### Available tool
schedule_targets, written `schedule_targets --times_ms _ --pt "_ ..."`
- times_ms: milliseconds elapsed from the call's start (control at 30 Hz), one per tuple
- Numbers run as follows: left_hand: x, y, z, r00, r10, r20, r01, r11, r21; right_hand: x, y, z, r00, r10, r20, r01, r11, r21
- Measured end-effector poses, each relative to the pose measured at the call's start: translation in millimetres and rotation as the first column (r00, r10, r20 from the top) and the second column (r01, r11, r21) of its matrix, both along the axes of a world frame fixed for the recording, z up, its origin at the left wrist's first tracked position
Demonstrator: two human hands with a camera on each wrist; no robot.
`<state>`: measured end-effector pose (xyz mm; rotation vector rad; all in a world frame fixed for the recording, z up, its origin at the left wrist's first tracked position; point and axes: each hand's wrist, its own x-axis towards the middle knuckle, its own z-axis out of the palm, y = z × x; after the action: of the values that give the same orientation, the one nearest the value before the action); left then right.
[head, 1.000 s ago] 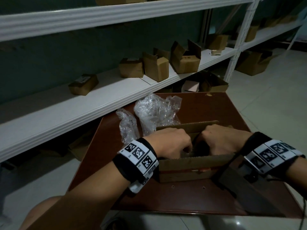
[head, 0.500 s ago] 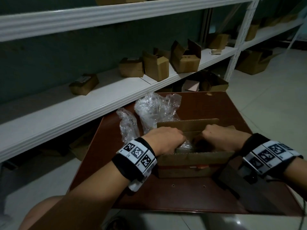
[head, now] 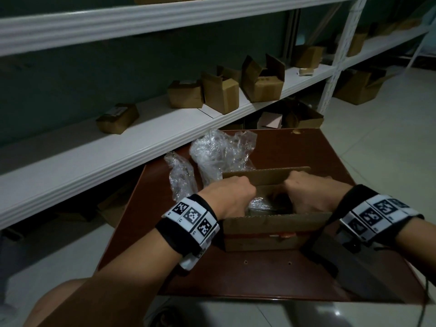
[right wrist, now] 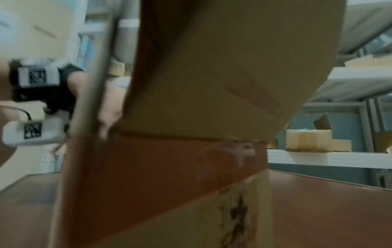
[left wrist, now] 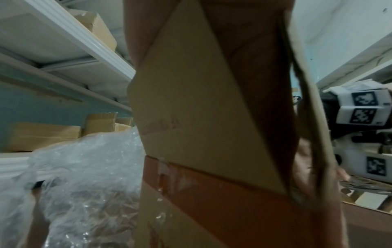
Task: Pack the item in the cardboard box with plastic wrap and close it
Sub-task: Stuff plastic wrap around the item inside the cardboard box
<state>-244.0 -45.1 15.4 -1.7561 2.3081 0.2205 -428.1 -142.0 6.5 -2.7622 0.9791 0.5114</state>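
Note:
An open cardboard box [head: 271,230] with an orange tape band stands on the brown table [head: 236,274]. Its far flap [head: 264,174] stands upright. Crumpled plastic wrap [head: 259,203] shows inside the box between my hands; the item itself is hidden. My left hand [head: 228,199] reaches over the left end and my right hand [head: 306,194] over the right end. The fingers of both bend down into the box, out of sight. Each wrist view is filled by an end wall and its raised flap, the left end [left wrist: 191,117] and the right end [right wrist: 191,151].
Two loose bundles of plastic wrap [head: 221,156] lie on the table just behind the box. A dark grey slab [head: 349,267] sits at the table's near right. White shelves [head: 141,138] with several cardboard boxes run along the left and behind.
My hands were close together in the middle of the box; they have spread apart to its two ends, uncovering the plastic wrap inside. The box has not moved.

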Motion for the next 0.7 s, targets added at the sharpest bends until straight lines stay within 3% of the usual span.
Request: schedule_targets --times_ms 367,500,600,700 --pt "6 -8 -18 0.996 -0.045 0.072 0.044 0.999 0.023 -9 -3 -12 0.988 0.083 0.133 -0.089 0.995 0.047" --pt "5 -8 -16 0.997 -0.08 0.001 0.08 0.995 0.053 -11 -2 -16 0.981 0.06 0.182 -0.079 0.992 0.1" --pt "9 -5 -20 0.995 -0.089 -0.038 0.089 0.996 0.003 -10 0 -15 0.981 0.048 0.189 -0.073 0.989 0.128" --pt "9 -6 -22 0.996 -0.085 0.023 0.086 0.995 -0.051 -9 -2 -15 0.981 0.058 0.186 -0.079 0.991 0.105"
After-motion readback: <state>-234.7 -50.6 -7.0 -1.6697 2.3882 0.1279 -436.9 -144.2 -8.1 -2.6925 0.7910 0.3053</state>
